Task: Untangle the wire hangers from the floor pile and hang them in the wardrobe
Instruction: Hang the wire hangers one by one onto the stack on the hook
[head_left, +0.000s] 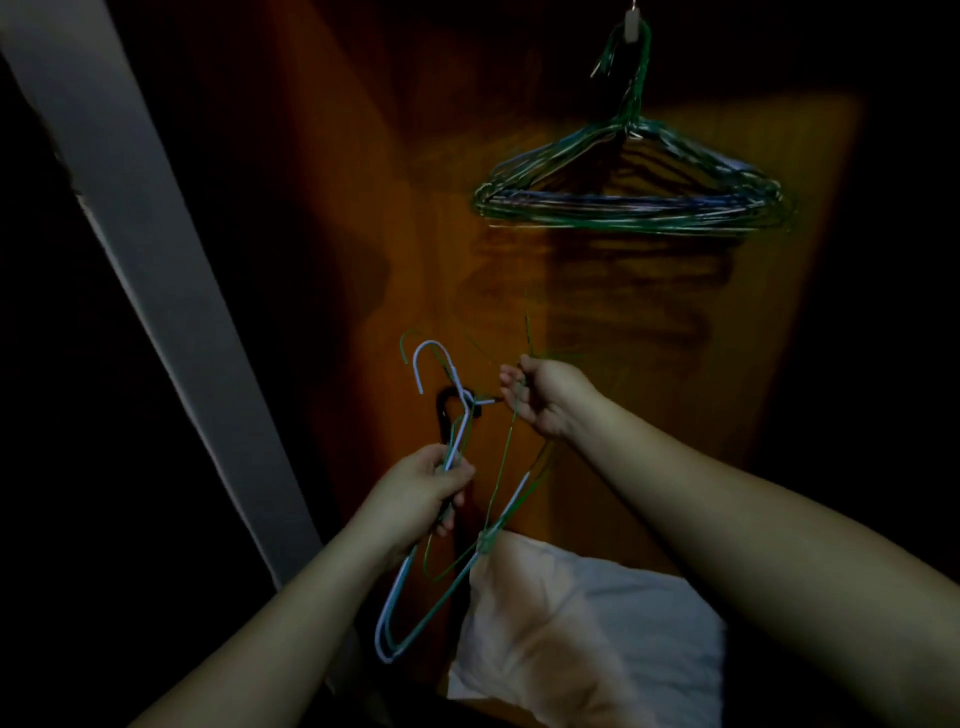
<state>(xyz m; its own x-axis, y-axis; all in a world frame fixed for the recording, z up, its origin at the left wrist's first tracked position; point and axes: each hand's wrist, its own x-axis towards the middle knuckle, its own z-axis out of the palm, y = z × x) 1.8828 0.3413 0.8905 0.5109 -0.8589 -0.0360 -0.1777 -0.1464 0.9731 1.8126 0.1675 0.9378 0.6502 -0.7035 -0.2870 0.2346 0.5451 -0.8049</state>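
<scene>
**Two hands on a tangle of wire hangers before a dim wooden panel**

The scene is very dark; only a warm patch of light falls on the orange-brown wooden panel (363, 208) ahead, and both outer sides of the picture are nearly black.

The left hand (421, 493) has its fingers curled round the necks of a white hanger (395, 587) and at least one green hanger (441, 608), gripping them just below their hooks. The white hook rises above the hand, with a green hook close behind it. How many wires pass through this grip is hard to tell, since they overlap and blur together.

The right hand (545, 395) is raised a little higher and to the right, fingers curled round thin green wires (506, 441) that run down toward the lower tangle. Green strands fan out above the hand, faint and smeared. Whether these belong to one hanger or several cannot be made out.

Behind the hooks sits a small black shape (449, 410) on the panel; what it is stays unclear.

At upper right a thick bunch of hung hangers (634, 202), mostly green with some blue and pale wires, dangles from a small peg (631, 21) cut off by the top edge. Their shadow streaks the wood below.

A grey slanted board (130, 234) crosses the left side. A white crumpled cloth (597, 649) lies at the bottom, partly hidden by the right forearm.
</scene>
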